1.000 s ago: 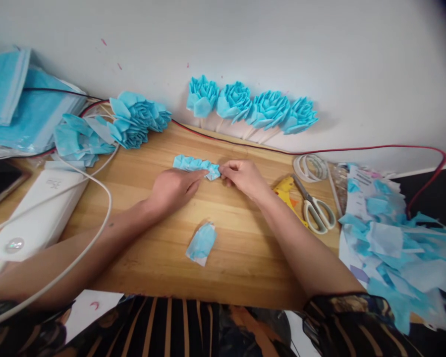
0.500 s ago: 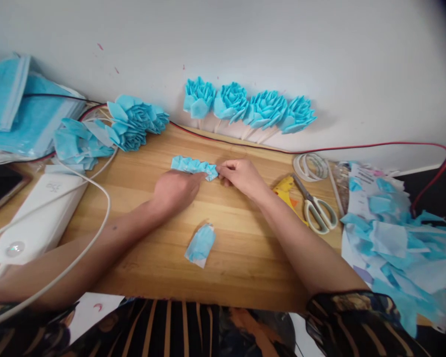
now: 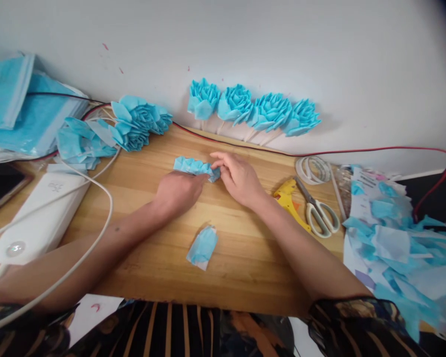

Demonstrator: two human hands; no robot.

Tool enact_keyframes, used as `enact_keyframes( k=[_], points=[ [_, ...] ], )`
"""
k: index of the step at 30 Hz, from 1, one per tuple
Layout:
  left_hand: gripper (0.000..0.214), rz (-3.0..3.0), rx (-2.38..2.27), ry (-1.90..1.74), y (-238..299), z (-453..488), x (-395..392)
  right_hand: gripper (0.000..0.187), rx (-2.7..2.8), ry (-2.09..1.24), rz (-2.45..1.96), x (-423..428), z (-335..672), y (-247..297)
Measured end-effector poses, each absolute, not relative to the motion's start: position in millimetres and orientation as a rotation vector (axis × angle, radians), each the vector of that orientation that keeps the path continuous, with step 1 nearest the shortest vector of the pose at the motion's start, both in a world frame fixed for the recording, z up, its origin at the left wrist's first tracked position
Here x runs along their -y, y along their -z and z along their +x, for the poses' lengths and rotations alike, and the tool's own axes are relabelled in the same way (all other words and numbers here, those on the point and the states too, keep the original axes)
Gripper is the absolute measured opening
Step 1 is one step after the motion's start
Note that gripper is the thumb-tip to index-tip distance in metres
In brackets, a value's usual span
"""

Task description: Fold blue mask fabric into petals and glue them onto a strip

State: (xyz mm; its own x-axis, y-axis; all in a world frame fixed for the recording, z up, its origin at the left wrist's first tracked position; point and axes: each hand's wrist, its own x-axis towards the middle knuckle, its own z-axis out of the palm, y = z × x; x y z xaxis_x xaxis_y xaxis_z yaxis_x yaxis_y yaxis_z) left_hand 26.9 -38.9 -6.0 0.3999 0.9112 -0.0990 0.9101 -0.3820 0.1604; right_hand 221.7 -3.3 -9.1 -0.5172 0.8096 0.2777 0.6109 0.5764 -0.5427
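Note:
A strip of folded blue petals (image 3: 193,166) lies on the wooden table (image 3: 245,258) near its far side. My left hand (image 3: 180,191) is closed, its fingertips pressing the strip's right end. My right hand (image 3: 236,176) curls over that same end, fingers pinched on the strip. Closer to me lies a single loose blue petal (image 3: 202,246), apart from both hands.
Several blue paper roses (image 3: 252,106) lean on the wall; more flowers (image 3: 134,121) and blue sheets (image 3: 18,111) sit at the left. A white device (image 3: 40,213) with white cables is at the left. A yellow glue gun (image 3: 292,203), scissors (image 3: 317,208), tape (image 3: 312,168) and blue scraps (image 3: 397,238) lie at the right.
My right hand has shifted left and lifted its fingers over the strip's right end. The left hand stays pressed on the strip. The view shifted slightly.

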Motion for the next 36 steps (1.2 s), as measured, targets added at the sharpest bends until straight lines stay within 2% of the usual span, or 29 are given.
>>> enact_keyframes(
  k=[10, 14, 21, 31, 36],
  points=[
    [0.043, 2.415, -1.66, -0.139, 9.6, 23.3, 38.7, 0.046, 2.391, -0.475, -1.206, -3.0, 217.9, 15.2],
    [0.045, 2.388, -1.685, -0.055, 6.0, 24.7, 37.5, 0.047, 2.415, -0.489, -1.221, -6.5, 215.8, 15.6],
    [0.045, 2.393, -1.671, 0.009, 1.8, 27.3, 37.5, 0.046, 2.224, -0.693, -1.164, -5.4, 223.7, 5.2],
    [0.042, 2.336, -1.682, -0.212, 10.5, 19.5, 37.2, 0.055, 2.449, -0.541, -1.156, -2.7, 214.8, 16.0],
    [0.042, 2.335, -1.668, -0.182, 10.5, 19.0, 36.3, 0.049, 2.379, -0.605, -1.125, -4.7, 219.6, 14.1]
  ],
)
